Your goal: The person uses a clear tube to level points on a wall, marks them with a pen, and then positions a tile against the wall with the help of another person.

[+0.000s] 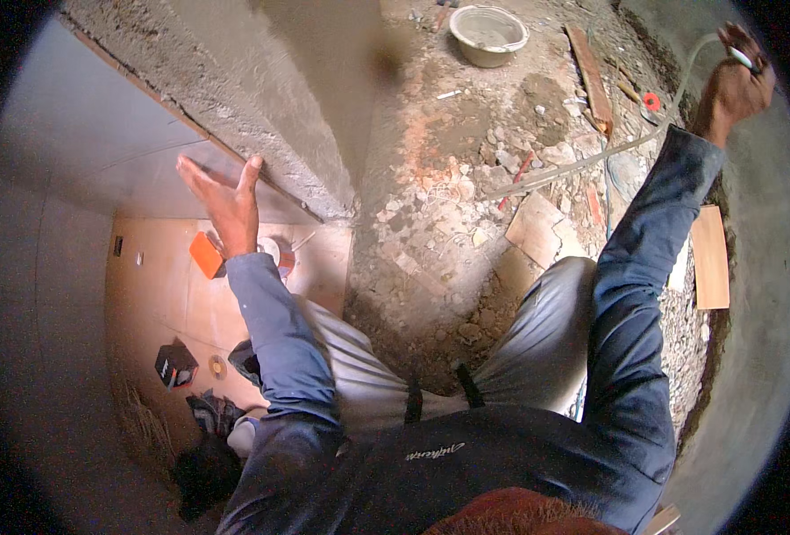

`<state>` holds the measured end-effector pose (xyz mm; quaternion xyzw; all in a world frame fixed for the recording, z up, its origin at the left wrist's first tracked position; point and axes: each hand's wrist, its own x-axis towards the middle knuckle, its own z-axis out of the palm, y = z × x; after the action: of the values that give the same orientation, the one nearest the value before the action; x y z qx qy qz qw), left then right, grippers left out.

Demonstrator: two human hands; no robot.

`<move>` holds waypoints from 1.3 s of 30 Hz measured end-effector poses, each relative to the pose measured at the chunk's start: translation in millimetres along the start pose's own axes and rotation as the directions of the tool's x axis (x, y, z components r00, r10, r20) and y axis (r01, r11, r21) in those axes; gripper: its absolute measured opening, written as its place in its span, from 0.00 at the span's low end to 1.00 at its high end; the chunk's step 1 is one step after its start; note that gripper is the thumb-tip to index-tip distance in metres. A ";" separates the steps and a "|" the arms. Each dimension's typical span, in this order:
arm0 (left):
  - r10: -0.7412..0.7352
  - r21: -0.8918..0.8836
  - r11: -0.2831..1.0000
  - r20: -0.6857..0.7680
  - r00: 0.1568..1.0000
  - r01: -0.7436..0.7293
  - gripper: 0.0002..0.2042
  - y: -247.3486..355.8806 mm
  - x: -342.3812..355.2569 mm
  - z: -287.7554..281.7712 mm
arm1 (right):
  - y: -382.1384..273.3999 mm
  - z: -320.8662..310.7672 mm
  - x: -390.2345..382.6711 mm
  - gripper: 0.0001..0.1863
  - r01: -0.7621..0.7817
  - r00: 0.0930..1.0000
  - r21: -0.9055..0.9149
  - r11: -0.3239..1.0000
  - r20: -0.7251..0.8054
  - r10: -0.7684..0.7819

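My left hand (230, 203) is open, with fingers and thumb spread, against the edge of a smooth tiled wall (136, 134) beside the rough cement edge (243, 116). At the far right, my right hand (744, 85) is raised by the grey plastered wall (765, 205), its fingers closed round a slim white marker-like stick (741, 59). A pale clear hose (626, 147) curves up from the rubble to the fingers of that hand; whether they grip it too, I cannot tell. Below my left hand sit an orange box (206, 255) and a whitish round container (272, 250).
Broken rubble (466, 192) covers the floor between the walls. A pale basin (489, 40) stands at the far end. A wooden plank (589, 78), a red tape roll (651, 102) and a tile piece (537, 227) lie right. A black box (176, 366) rests on the tiled floor left.
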<state>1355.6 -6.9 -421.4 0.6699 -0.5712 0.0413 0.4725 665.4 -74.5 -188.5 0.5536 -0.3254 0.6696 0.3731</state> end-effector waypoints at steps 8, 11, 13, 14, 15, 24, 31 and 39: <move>-0.029 -0.014 0.999 0.024 0.999 0.029 0.58 8.0 -2.3 -1.2 | -83.1 20.5 -5.9 0.13 -0.123 0.987 0.085 0.989 -0.094 0.131; -0.030 -0.027 0.999 0.003 1.000 0.030 0.57 6.3 -2.8 -2.6 | -87.1 24.4 -7.4 0.13 -0.218 0.965 0.207 0.954 -0.103 0.243; -0.044 -0.031 0.999 -0.003 0.999 0.043 0.56 10.5 -4.9 -3.9 | -94.3 28.1 -7.4 0.11 -0.282 0.943 0.218 0.934 -0.113 0.312; -0.042 -0.039 0.998 -0.008 0.999 0.042 0.56 11.0 -4.6 -3.5 | -97.5 30.3 -9.2 0.12 -0.306 0.937 0.210 0.929 -0.104 0.332; -0.043 -0.046 0.998 -0.014 0.999 0.042 0.56 10.5 -4.3 -1.9 | -100.5 31.7 -6.9 0.13 -0.328 0.931 0.204 0.922 -0.093 0.352; -0.040 -0.034 0.999 -0.012 0.999 0.039 0.56 7.2 -4.5 -5.5 | -111.7 29.1 -7.5 0.15 -0.401 0.905 0.235 0.885 -0.048 0.422; -0.063 -0.079 0.995 0.007 0.998 0.063 0.56 15.3 -6.7 -10.6 | -121.7 31.1 -6.5 0.16 -0.427 0.893 0.219 0.877 -0.052 0.448; -0.053 -0.070 0.996 -0.005 0.999 0.053 0.57 12.1 -1.7 -6.9 | -120.4 32.9 -5.4 0.15 -0.393 0.906 0.210 0.895 -0.078 0.416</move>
<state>1348.6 0.2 -411.5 0.6678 -0.5528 0.0111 0.4984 785.9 -41.7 -185.3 0.4653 -0.3452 0.7925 0.1902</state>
